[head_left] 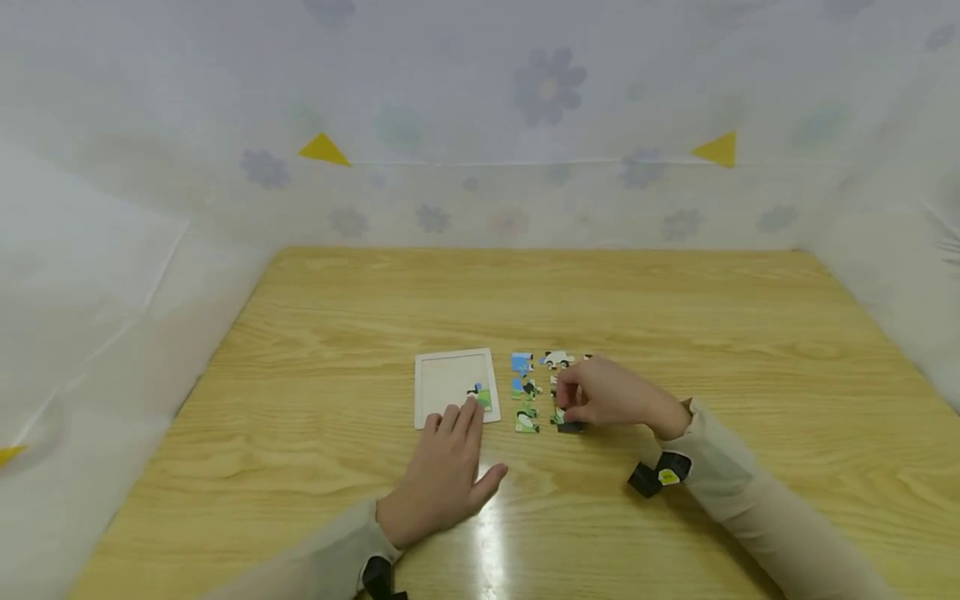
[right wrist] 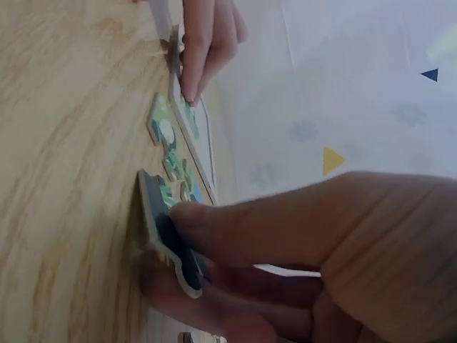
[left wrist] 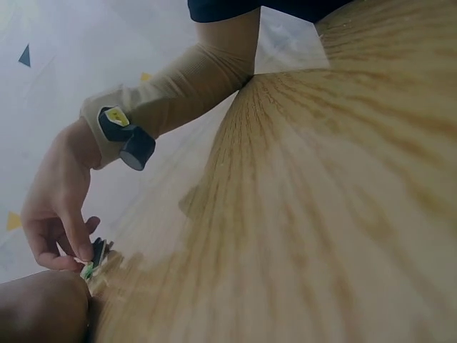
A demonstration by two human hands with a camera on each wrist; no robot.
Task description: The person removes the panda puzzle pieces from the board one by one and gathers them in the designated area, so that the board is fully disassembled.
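1 puzzle piece (right wrist: 166, 236) pinched in R hand (head_left: 603, 396) fingers; L hand (head_left: 442, 471) flat, fingers straight, on tray (head_left: 452, 385)

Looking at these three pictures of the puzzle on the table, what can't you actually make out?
- Picture on the puzzle piece: right wrist view, covered by the right hand pinching it; too small in the head view.
- Loose pieces behind that hand: head view, partly hidden.
- Piece in the white tray: left hand fingertips overlap it.
- Tray: left wrist view, not visible; a dark blur fills the lower left corner.

left hand (head_left: 442, 471) flat, fingers straight; right hand (head_left: 603, 396) fingers pinched.
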